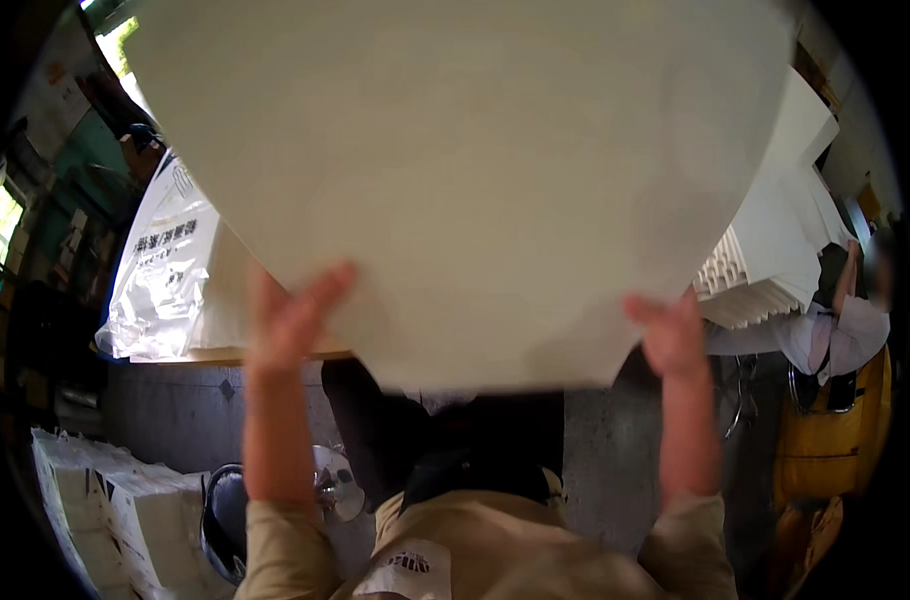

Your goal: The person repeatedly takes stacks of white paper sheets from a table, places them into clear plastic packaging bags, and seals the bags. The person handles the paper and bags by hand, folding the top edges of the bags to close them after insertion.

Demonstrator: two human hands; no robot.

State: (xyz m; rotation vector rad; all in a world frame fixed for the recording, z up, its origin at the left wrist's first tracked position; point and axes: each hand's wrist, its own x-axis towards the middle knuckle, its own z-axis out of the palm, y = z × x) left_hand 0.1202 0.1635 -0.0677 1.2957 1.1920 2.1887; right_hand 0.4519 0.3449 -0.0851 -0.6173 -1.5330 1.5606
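Sheet (465,190), smooth, plain and off-white, faintly shadowed near its lower edge, is raised before the person (505,535). Left hand (292,325) and right hand (672,335) pinch opposite sides, thumbs over its surface, fingers mostly hidden.

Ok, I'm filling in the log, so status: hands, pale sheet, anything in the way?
Left grip and right grip holding pale sheet by lower side edges. Sheet blocks view behind it. No obstruction seen this side.

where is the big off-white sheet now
In the head view, the big off-white sheet fills the upper middle, held between the left hand and right hand, with shiny plastic packaging to its left.
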